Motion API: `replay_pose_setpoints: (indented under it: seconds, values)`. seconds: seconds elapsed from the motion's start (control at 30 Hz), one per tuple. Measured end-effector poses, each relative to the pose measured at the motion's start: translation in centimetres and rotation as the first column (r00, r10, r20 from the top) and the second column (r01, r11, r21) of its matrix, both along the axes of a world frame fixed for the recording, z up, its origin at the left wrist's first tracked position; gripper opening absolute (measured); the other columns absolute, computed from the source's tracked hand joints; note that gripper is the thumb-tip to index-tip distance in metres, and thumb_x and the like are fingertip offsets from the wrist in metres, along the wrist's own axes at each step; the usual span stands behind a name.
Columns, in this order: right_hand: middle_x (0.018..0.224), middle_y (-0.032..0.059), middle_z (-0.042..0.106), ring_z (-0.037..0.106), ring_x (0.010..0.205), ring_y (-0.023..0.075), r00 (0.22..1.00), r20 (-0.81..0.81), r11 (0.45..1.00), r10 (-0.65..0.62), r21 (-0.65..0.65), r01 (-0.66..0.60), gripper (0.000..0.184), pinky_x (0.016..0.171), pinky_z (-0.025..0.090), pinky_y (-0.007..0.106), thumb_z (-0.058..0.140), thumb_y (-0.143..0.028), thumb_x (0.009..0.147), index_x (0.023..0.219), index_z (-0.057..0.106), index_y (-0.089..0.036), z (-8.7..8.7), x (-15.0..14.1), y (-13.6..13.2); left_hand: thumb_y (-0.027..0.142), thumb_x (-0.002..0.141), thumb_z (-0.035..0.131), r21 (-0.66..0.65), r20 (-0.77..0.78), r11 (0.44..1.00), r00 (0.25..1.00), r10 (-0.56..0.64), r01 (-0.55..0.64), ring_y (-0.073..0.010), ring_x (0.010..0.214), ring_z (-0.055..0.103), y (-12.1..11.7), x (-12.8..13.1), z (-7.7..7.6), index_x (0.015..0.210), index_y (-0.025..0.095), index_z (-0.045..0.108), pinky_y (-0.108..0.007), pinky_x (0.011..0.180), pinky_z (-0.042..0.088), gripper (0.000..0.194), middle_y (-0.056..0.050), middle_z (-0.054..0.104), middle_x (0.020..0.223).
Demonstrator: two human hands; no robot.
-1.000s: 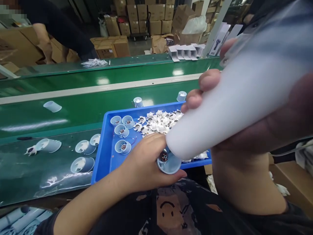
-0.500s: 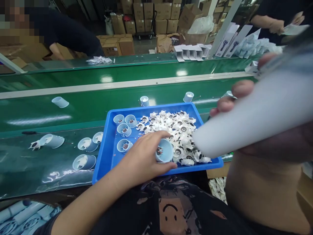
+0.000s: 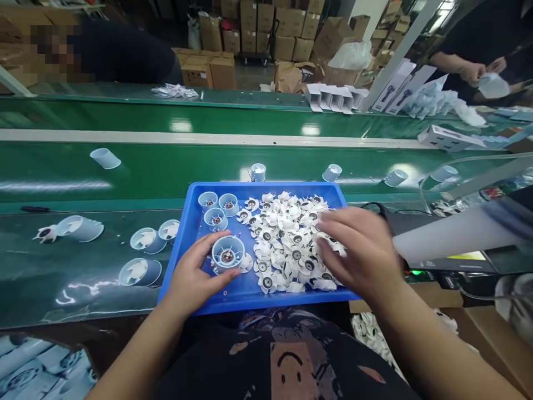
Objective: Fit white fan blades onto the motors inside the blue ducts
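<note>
My left hand (image 3: pixel 202 272) grips a light-blue round fan housing (image 3: pixel 228 251) from its left side, fingers behind and thumb in front. The housing's open end faces up, showing ribs and a small motor with copper windings. Blurred by motion, my right hand (image 3: pixel 360 244) is over the right part of a pile of white fan blades (image 3: pixel 287 239), its thumb and fingers apart. Nothing shows between them. Both hands are over a blue tray (image 3: pixel 179 261). Several similar housings (image 3: pixel 215 219) stand at its back left. Beside my right wrist is a thick white tube-shaped object (image 3: pixel 445 230).
Left of the tray, several housings with white blades inside (image 3: pixel 141 272) lie on the green bench. More housings (image 3: pixel 332 173) are on the green belt behind. A black device (image 3: pixel 449 261) sits at the right. Two people (image 3: pixel 470 69) work across the belt.
My right hand has come down from close to the camera, off the white tube-shaped object, to the blade pile. My left hand has moved left with the housing, which now faces up more.
</note>
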State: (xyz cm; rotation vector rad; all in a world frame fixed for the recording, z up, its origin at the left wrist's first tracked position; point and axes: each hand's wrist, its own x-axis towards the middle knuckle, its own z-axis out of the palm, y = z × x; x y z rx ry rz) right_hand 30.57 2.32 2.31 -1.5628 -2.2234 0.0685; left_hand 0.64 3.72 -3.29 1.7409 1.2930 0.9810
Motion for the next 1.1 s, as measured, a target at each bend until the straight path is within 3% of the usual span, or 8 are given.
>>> replay_pose_setpoints:
  seconds: [0.13, 0.33, 0.47, 0.63, 0.7, 0.77, 0.93, 1.1]
  values:
    - [0.103, 0.0088, 0.065, 0.063, 0.100, 0.0222, 0.943, 0.331, 0.962, -0.021, -0.250, 0.109, 0.011, 0.094, 0.052, 0.044, 0.066, -0.019, 0.093, 0.102, 0.067, -0.012, -1.9, -3.3, 4.8, 0.040, 0.078, 0.072, 0.044, 0.106, 0.993, 0.988, -0.110, 0.106, -0.0340, 0.119, 0.063, -1.2, -0.9, 0.7, 0.131, 0.024, 0.057, -0.049, 0.101, 0.051, 0.058, -0.014, 0.066, 0.129]
    - [0.096, 0.0051, 0.064, 0.064, 0.090, 0.0172, 0.896, 0.437, 0.909, -0.075, -0.340, 0.242, 0.012, 0.086, 0.056, 0.038, 0.063, -0.023, 0.097, 0.100, 0.065, -0.011, -2.4, -5.6, 6.7, 0.040, 0.076, 0.072, 0.019, 0.121, 0.994, 0.987, -0.106, 0.104, -0.0332, 0.107, 0.068, -3.3, -2.0, 0.1, 0.132, 0.023, 0.054, -0.047, 0.093, 0.055, 0.061, -0.015, 0.070, 0.118]
    - [0.097, 0.0097, 0.064, 0.064, 0.088, 0.0200, 0.962, 0.259, 0.912, -0.090, -0.367, 0.184, 0.011, 0.083, 0.055, 0.040, 0.060, -0.014, 0.094, 0.103, 0.065, -0.010, -0.9, -6.4, 5.8, 0.048, 0.068, 0.082, -0.016, 0.085, 0.997, 0.994, -0.074, 0.076, -0.0294, 0.097, 0.069, -2.9, -1.2, 0.8, 0.121, 0.024, 0.059, -0.045, 0.090, 0.055, 0.062, -0.010, 0.071, 0.111]
    - [0.084, 0.0033, 0.066, 0.062, 0.066, 0.0118, 0.966, -0.222, 0.820, 0.133, -0.523, -0.233, 0.024, 0.059, 0.052, 0.022, 0.056, -0.018, 0.094, 0.117, 0.061, -0.015, 1.7, -7.5, 2.4, 0.039, 0.073, 0.080, 0.148, -0.113, 0.972, 0.980, -0.165, 0.181, -0.0254, 0.098, 0.067, -2.0, 0.5, 2.6, 0.114, 0.024, 0.062, -0.041, 0.090, 0.053, 0.048, -0.005, 0.071, 0.108]
    - [0.082, 0.0018, 0.066, 0.059, 0.063, 0.0106, 0.883, -0.426, 0.789, 0.195, -0.467, -0.400, 0.022, 0.056, 0.050, 0.021, 0.056, -0.017, 0.092, 0.113, 0.063, -0.015, 2.5, -8.1, 0.9, 0.034, 0.077, 0.077, 0.221, -0.155, 0.946, 0.966, -0.208, 0.239, -0.0232, 0.095, 0.067, -1.9, 1.0, 3.1, 0.112, 0.022, 0.060, -0.038, 0.086, 0.053, 0.041, -0.004, 0.071, 0.106]
    - [0.088, 0.0022, 0.066, 0.059, 0.070, 0.0122, 0.834, -0.476, 0.832, 0.281, -0.313, -0.459, 0.022, 0.063, 0.050, 0.025, 0.060, -0.015, 0.088, 0.109, 0.066, -0.017, 3.0, -8.6, -0.3, 0.031, 0.080, 0.073, 0.296, -0.184, 0.917, 0.958, -0.220, 0.267, -0.0223, 0.093, 0.067, -2.0, 1.4, 3.3, 0.110, 0.021, 0.059, -0.036, 0.083, 0.054, 0.035, -0.004, 0.071, 0.103]
    - [0.092, 0.0060, 0.056, 0.057, 0.082, 0.0192, 0.914, -0.145, 0.902, 0.379, -0.160, -0.400, 0.008, 0.072, 0.046, 0.034, 0.066, -0.012, 0.085, 0.092, 0.070, -0.015, 2.7, -10.1, -0.8, 0.018, 0.082, 0.060, 0.414, -0.248, 0.879, 0.958, -0.141, 0.237, -0.0240, 0.099, 0.067, -2.5, 1.8, 3.2, 0.113, 0.019, 0.054, -0.039, 0.087, 0.054, 0.031, -0.008, 0.071, 0.107]
    - [0.088, 0.0042, 0.049, 0.054, 0.077, 0.0164, 0.893, -0.200, 0.882, 0.403, -0.175, -0.437, 0.005, 0.068, 0.045, 0.032, 0.069, -0.012, 0.085, 0.084, 0.071, -0.017, 1.9, -10.5, 0.0, 0.021, 0.086, 0.060, 0.468, -0.264, 0.868, 0.964, -0.043, 0.167, -0.0237, 0.100, 0.068, -3.1, 1.7, 3.4, 0.113, 0.019, 0.052, -0.039, 0.091, 0.053, 0.028, -0.008, 0.071, 0.108]
